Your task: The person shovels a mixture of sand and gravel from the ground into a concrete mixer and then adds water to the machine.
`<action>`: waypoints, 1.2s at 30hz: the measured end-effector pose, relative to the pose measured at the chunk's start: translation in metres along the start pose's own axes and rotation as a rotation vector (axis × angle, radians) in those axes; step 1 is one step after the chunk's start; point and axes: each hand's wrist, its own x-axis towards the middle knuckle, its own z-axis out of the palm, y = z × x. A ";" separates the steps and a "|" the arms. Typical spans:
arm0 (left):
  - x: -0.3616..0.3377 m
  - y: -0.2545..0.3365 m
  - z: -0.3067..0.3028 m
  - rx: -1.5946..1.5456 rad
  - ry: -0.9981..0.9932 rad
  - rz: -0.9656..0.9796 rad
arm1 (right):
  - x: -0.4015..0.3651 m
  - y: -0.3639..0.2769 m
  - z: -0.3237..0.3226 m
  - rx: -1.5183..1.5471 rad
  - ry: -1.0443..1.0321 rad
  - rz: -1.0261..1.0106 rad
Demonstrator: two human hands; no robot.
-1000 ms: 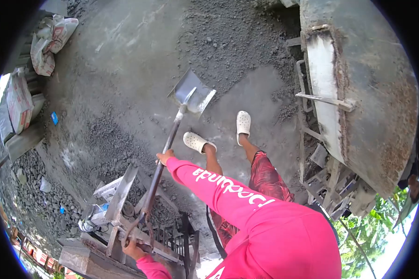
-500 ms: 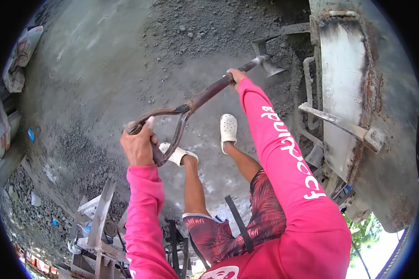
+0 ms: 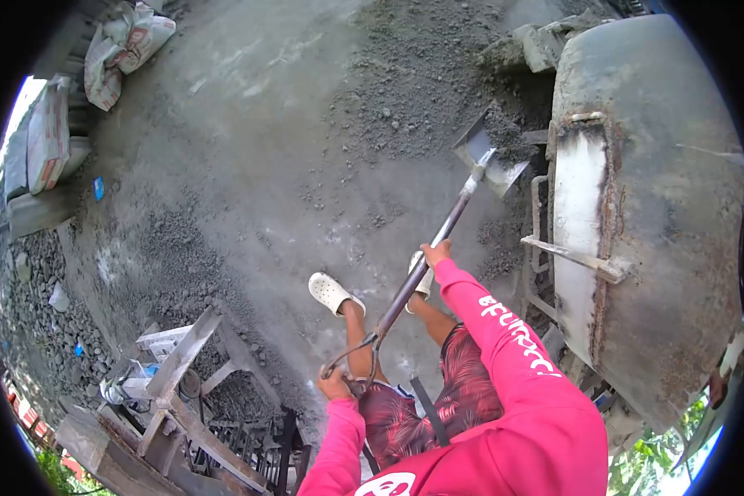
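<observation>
A long-handled shovel (image 3: 413, 279) slants across the view, from my lap up to the right. My left hand (image 3: 337, 385) is closed on the D-shaped grip at its near end. Halfway along the shaft, my right hand (image 3: 436, 251) wraps around it. The metal blade lies at the edge of a heap of grey gravelly sand (image 3: 508, 136), and some of that dark material sits on the blade's far part. Whether the blade touches the ground beneath is hard to see.
A large rusty drum (image 3: 670, 215) with a metal frame stands close on my right. Paper sacks (image 3: 128, 50) are stacked at the upper left. A wooden frame (image 3: 182, 372) stands at lower left beside scattered stones (image 3: 41, 306). My feet in white clogs (image 3: 331, 293) are on the concrete floor.
My left hand has dropped back toward my lap with the grip, and my right hand has moved lower in view. The blade now has grey material on it. The view has shifted too.
</observation>
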 end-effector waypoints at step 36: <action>-0.168 0.150 -0.094 0.130 0.532 0.152 | -0.207 -0.090 0.156 0.227 -0.444 0.121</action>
